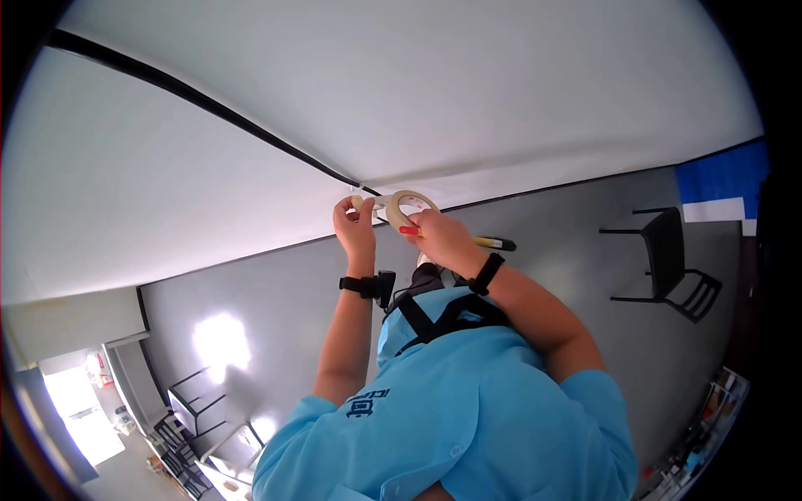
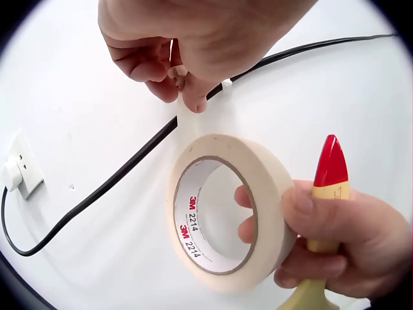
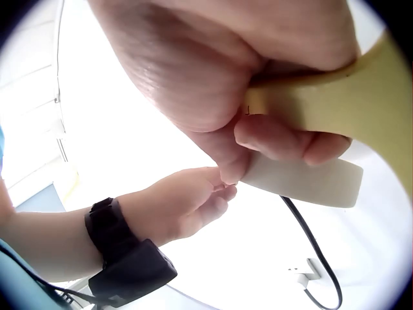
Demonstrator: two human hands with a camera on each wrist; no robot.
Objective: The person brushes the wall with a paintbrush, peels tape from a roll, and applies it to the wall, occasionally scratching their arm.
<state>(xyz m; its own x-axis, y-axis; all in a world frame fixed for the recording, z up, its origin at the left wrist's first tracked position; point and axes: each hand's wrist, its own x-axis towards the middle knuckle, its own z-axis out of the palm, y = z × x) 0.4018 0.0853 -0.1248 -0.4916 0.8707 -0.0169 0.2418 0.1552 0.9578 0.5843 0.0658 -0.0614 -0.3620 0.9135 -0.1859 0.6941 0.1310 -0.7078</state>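
Observation:
The right hand (image 1: 443,240) grips a roll of cream masking tape (image 1: 402,219) together with a brush (image 2: 332,187) that has a red-tipped yellow handle. In the left wrist view the roll (image 2: 274,194) reads "3M 2214". The left hand (image 1: 355,230) pinches the loose end of the tape, and a short strip (image 2: 188,123) runs from there to the roll, passing in front of a black cable (image 2: 139,157). In the right wrist view the right hand (image 3: 226,77) hides part of the handle (image 3: 335,97); the left hand (image 3: 177,203) is beyond it.
The cable runs along a white wall (image 1: 501,92) to a plug in a wall socket (image 2: 31,169). A black chair (image 1: 666,255) stands on the grey floor (image 1: 551,259) at the right. More chairs (image 1: 180,455) are at the lower left, and a cluttered shelf (image 1: 697,442) is at the lower right.

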